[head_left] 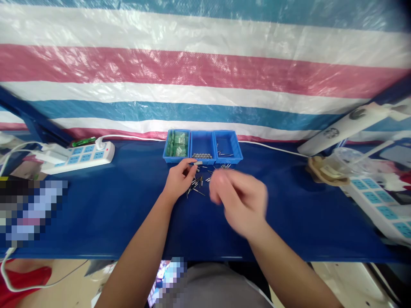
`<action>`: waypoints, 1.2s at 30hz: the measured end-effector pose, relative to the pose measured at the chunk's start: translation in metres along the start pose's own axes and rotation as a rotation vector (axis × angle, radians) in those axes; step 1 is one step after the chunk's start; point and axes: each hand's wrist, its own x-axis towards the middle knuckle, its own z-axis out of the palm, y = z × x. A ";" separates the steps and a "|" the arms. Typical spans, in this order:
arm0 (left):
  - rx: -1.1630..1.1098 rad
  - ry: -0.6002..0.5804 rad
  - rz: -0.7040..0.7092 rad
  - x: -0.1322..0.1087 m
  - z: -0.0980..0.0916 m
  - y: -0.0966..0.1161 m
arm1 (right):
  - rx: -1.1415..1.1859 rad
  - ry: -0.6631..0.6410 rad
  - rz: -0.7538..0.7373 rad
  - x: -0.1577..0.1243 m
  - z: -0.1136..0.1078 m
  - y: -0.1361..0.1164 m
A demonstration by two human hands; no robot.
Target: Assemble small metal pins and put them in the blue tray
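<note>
My left hand pinches a small pale metal piece between thumb and forefinger, just in front of the blue bins. Beneath and beside those fingers lies a loose pile of thin metal pins. My right hand, smeared by motion, is raised to the right of the pile with its fingers curled together; what is in them, if anything, is hidden. More short metal pins lie close to the right-hand bin.
Three joined blue bins hold green-tinted plastic bags, shiny steel balls and a few thin pins. Power strips lie at both sides. A plastic cup and white lamp stand right. A striped sheet hangs behind.
</note>
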 end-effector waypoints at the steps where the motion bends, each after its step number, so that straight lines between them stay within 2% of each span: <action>1: 0.002 -0.005 -0.006 0.000 0.000 0.000 | -0.062 0.107 -0.039 0.019 -0.002 0.019; 2: 0.009 -0.007 -0.008 0.001 0.000 0.001 | -0.126 0.179 -0.085 0.034 -0.002 0.039; 4: 0.030 -0.009 -0.003 0.001 0.000 0.000 | -0.226 0.234 -0.142 0.051 -0.001 0.076; 6: 0.051 -0.006 0.004 0.002 0.001 -0.001 | -0.220 0.199 -0.148 0.054 0.002 0.101; 8: 0.060 -0.009 0.009 0.002 0.001 -0.002 | -0.240 0.171 -0.169 0.051 0.004 0.113; 11: 0.065 -0.030 0.019 0.001 0.001 -0.003 | -0.261 0.140 -0.158 0.047 0.006 0.117; 15: 0.062 -0.024 0.014 0.000 0.001 -0.004 | -0.160 0.069 -0.051 0.048 0.010 0.121; 24: -0.015 -0.037 -0.026 0.000 0.001 -0.001 | 0.072 0.096 0.111 0.049 0.014 0.124; 30: -0.010 -0.022 -0.009 0.001 0.001 -0.001 | 0.109 0.089 0.126 0.049 0.015 0.127; 36: 0.021 -0.049 0.000 0.001 -0.001 -0.002 | 0.049 0.089 0.089 0.047 0.015 0.129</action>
